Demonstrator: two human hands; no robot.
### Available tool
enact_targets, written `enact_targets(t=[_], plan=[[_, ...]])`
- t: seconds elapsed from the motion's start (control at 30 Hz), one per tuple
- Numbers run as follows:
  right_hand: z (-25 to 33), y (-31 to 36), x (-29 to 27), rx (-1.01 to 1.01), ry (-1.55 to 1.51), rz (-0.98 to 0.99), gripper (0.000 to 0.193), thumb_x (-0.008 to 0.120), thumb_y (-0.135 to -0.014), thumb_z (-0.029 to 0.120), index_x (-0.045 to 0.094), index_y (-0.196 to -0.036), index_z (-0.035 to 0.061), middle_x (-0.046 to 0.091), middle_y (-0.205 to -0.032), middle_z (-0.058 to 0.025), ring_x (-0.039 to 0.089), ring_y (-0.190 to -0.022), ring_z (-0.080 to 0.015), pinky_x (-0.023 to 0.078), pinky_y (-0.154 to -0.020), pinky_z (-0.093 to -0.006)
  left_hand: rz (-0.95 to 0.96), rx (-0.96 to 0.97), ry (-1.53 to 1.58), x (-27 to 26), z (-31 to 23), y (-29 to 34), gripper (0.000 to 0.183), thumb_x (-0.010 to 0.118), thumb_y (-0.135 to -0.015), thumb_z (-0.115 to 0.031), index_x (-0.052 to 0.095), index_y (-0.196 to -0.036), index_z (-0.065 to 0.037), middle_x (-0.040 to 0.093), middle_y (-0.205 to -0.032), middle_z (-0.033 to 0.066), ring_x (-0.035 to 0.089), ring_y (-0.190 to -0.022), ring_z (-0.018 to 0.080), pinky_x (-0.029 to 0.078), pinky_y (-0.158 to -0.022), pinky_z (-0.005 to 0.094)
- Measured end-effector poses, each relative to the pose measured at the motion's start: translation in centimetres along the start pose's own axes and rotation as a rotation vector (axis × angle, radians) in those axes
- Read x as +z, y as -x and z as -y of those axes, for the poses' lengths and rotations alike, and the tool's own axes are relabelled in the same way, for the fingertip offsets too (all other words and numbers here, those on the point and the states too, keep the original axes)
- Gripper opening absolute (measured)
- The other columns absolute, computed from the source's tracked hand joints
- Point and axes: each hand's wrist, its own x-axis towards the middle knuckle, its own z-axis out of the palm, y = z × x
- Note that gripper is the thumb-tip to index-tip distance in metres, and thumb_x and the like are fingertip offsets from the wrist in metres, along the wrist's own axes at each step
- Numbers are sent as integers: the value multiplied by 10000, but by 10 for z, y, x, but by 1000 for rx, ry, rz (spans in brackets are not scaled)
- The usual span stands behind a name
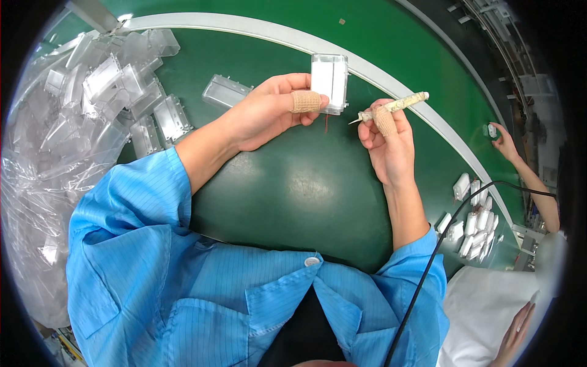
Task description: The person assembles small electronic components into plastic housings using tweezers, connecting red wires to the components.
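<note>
My left hand [278, 107] grips a clear plastic case [330, 79] with a white block inside, held upright by its lower left side. A thin red wire hangs from the case's bottom edge. In my right hand [389, 134] is a slim tool wrapped in pale tape [408, 101], its thin pointed metal tip turned left toward the case but apart from it. Both thumbs wear tan bandage wraps. Beyond my left wrist lies a clear plastic shell [224, 91] on the green table [293, 189].
A plastic bag [36, 214] and a heap of clear shells [110, 85] fill the left. At right lie several white-filled cases [478, 229]. A black cable [422, 275] crosses the right side. A white rail [244, 25] borders the table; a co-worker's hand [505, 144] holds a small white piece.
</note>
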Motion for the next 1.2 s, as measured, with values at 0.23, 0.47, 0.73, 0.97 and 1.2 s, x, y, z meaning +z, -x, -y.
enact_targets(t=[0.23, 0.47, 0.73, 0.97, 1.2], plan=[[0, 0, 0, 16, 40, 3, 141, 551, -912, 154, 532, -989, 37, 568, -746, -56, 559, -626, -118, 414, -513, -218, 15, -18, 15, -5, 0, -2, 223, 587, -889, -210, 584, -1024, -32, 583, -876, 6, 501, -722, 65, 421, -677, 202], [6, 1, -3, -54, 76, -41, 164, 556, -912, 169, 544, -1002, 32, 570, -729, -55, 561, -606, -117, 413, -488, -227, 4, 68, -75, 1, 2, -2, 243, 639, -852, -165, 591, -1035, -13, 604, -877, 9, 532, -748, 54, 442, -699, 206], [56, -6, 17, -605, 404, -2, 239, 533, -926, 152, 543, -1071, -39, 620, -915, -138, 589, -742, -133, 473, -633, -227, -12, 203, -454, 4, 14, 4, 316, 707, -791, -139, 591, -1055, -9, 576, -878, 20, 544, -792, 71, 457, -691, 215], [55, 7, 41, -583, 443, -9, 240, 628, -838, 23, 546, -1054, -44, 624, -945, -100, 610, -844, -129, 491, -728, -228, 36, 398, -644, 8, 13, 6, 308, 692, -765, -21, 582, -1051, 12, 520, -1034, 57, 536, -860, 108, 463, -741, 229], [57, 4, 32, -596, 470, 5, 210, 616, -859, 61, 551, -1038, -28, 629, -916, -85, 609, -835, -123, 487, -701, -228, 10, 385, -692, 8, 13, 6, 298, 669, -765, 41, 576, -1047, 13, 512, -1084, 64, 545, -926, 118, 464, -786, 236]])
